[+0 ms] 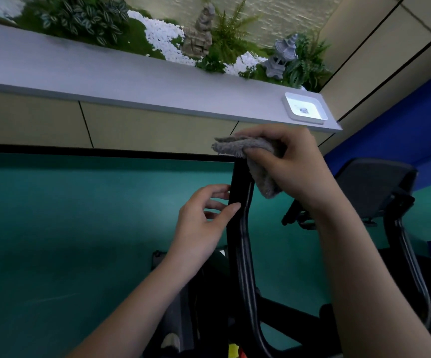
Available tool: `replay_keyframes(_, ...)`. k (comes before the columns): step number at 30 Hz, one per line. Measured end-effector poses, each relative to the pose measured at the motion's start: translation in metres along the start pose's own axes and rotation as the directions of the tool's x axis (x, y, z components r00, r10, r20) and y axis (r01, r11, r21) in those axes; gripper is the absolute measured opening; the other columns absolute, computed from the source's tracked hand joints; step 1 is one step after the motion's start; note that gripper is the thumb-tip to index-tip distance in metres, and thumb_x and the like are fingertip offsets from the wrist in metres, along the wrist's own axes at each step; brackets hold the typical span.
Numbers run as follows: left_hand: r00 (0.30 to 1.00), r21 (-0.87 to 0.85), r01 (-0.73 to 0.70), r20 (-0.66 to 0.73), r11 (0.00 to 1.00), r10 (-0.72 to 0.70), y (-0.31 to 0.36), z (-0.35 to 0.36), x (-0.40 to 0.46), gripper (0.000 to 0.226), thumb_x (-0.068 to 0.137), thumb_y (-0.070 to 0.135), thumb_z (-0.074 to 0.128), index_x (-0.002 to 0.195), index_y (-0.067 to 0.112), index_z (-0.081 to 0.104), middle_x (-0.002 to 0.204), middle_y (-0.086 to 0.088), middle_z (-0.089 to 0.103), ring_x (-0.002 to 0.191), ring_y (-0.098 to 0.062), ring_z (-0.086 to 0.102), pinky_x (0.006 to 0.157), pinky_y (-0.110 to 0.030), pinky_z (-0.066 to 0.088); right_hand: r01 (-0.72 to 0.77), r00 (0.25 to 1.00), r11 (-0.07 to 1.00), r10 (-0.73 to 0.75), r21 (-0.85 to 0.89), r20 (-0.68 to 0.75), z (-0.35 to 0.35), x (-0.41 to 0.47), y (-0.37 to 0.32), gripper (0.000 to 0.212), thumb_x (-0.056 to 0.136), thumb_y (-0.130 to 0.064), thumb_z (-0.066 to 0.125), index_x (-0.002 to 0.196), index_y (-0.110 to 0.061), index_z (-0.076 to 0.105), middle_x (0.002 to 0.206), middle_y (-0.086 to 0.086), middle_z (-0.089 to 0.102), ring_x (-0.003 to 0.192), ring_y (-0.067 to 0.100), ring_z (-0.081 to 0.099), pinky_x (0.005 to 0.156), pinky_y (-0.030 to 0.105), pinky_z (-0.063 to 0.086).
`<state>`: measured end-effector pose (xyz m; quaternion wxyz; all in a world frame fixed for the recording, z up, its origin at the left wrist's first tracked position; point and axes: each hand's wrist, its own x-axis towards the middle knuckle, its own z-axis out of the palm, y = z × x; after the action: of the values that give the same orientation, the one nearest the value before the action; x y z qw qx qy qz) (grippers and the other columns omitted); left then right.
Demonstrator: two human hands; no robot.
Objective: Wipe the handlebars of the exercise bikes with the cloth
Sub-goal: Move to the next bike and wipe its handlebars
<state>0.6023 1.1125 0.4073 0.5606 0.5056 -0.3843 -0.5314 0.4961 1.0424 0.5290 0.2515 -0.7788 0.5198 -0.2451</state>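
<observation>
Far left to centre: a long pale ledge (106,71) runs along the wall, with plants (80,19), white pebbles (161,34) and a small stone figure (200,32) behind it. Teal floor (67,215) below.

Centre: my left hand (204,223) sits at the left side of the black handlebar (240,202) — fingers (219,205) loosely spread, thumb tip laid against the bar's near face, the other fingertips reaching its left edge. Whether they wrap behind it I cannot tell.

Just right of that, at the bar's upper end: my right hand (286,164) grips the grey cloth (250,156), fingers curled over the bundle and pinching it, cloth pressed on the top of the handlebar with a flap hanging down its right side.

Far right: a white tray (305,108) on the ledge end; a second bike's dark console (372,184) near the blue wall (403,125).
</observation>
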Motion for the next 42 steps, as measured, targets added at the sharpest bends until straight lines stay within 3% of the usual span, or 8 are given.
replay_keyframes(5,0.999,-0.067,0.012,-0.04,0.998,-0.015,0.0,0.002,-0.004,0.024,0.08,0.005,0.07,0.094,0.024,0.065,0.092,0.003,0.067,0.073,-0.011,0.059,0.063,-0.017,0.045,0.111,0.983,0.978,-0.135,-0.179,-0.128,0.013,-0.007,-0.008,0.018,0.077,-0.004,0.069,0.092,-0.014,0.073,0.084,-0.002,0.072,0.082,0.012,0.063,0.074,0.032,0.05)
replay_keyframes(9,0.997,-0.089,0.041,-0.061,0.995,-0.046,-0.004,0.006,-0.008,0.021,0.081,0.006,0.069,0.094,0.022,0.066,0.091,0.004,0.066,0.073,-0.01,0.058,0.062,-0.017,0.045,0.299,0.95,0.757,-0.291,-0.582,0.11,0.031,-0.007,-0.017,0.013,0.083,-0.001,0.059,0.089,-0.007,0.07,0.086,0.006,0.069,0.088,0.026,0.048,0.066,0.035,0.04)
replay_keyframes(13,0.996,-0.097,0.053,-0.071,0.994,-0.06,-0.006,0.004,-0.014,0.02,0.08,0.007,0.069,0.097,0.017,0.066,0.091,0.002,0.067,0.071,-0.008,0.058,0.061,-0.015,0.046,0.327,0.945,0.673,-0.219,-0.663,0.244,0.04,-0.006,-0.02,0.016,0.082,-0.001,0.058,0.089,-0.011,0.068,0.09,0.002,0.067,0.091,0.022,0.044,0.062,0.029,0.031)
replay_keyframes(20,0.995,-0.112,0.064,-0.063,0.992,-0.071,-0.009,0.001,-0.018,0.016,0.08,0.008,0.071,0.094,0.015,0.067,0.09,0.001,0.069,0.074,-0.012,0.059,0.063,-0.018,0.045,0.243,0.969,0.88,-0.242,-0.409,0.055,0.045,-0.024,-0.015,0.009,0.077,-0.004,0.068,0.083,-0.009,0.074,0.076,0.003,0.07,0.077,0.025,0.057,0.066,0.032,0.043)
replay_keyframes(29,0.995,-0.091,0.067,-0.072,0.994,-0.074,-0.011,0.001,-0.017,0.024,0.079,0.003,0.069,0.085,0.026,0.066,0.085,0.007,0.067,0.073,-0.012,0.06,0.064,-0.026,0.046,0.248,0.947,0.897,-0.305,-0.366,-0.104,0.058,-0.051,-0.002,0.024,0.065,0.008,0.077,0.086,-0.003,0.075,0.071,0.007,0.064,0.069,0.03,0.062,0.062,0.021,0.041)
replay_keyframes(34,0.994,-0.092,0.08,-0.072,0.993,-0.087,-0.011,0.001,-0.019,0.016,0.077,0.011,0.073,0.09,0.021,0.068,0.09,0.007,0.07,0.077,-0.011,0.063,0.066,-0.021,0.048,0.208,0.93,0.97,-0.236,-0.126,-0.281,0.036,-0.038,-0.012,0.026,0.078,-0.008,0.072,0.09,-0.03,0.072,0.077,-0.001,0.068,0.064,0.015,0.063,0.061,0.025,0.049)
replay_keyframes(37,0.995,-0.076,0.076,-0.066,0.994,-0.081,-0.009,0.0,-0.02,0.02,0.078,0.013,0.074,0.097,0.016,0.069,0.097,0.003,0.07,0.083,-0.014,0.064,0.07,-0.022,0.051,0.117,0.905,0.991,-0.079,0.067,-0.417,0.01,-0.008,-0.009,0.012,0.082,-0.014,0.07,0.092,-0.02,0.071,0.076,-0.008,0.067,0.065,-0.001,0.06,0.058,0.018,0.047)
replay_keyframes(42,0.995,-0.053,0.086,-0.049,0.995,-0.088,-0.005,-0.002,-0.019,0.021,0.078,0.011,0.073,0.099,0.016,0.068,0.098,0.0,0.068,0.084,-0.015,0.063,0.07,-0.021,0.05,-0.223,0.968,0.916,0.248,0.335,-0.035,-0.001,0.023,0.013,0.012,0.089,-0.005,0.06,0.091,-0.015,0.067,0.08,0.003,0.066,0.069,0.012,0.06,0.064,0.025,0.05)
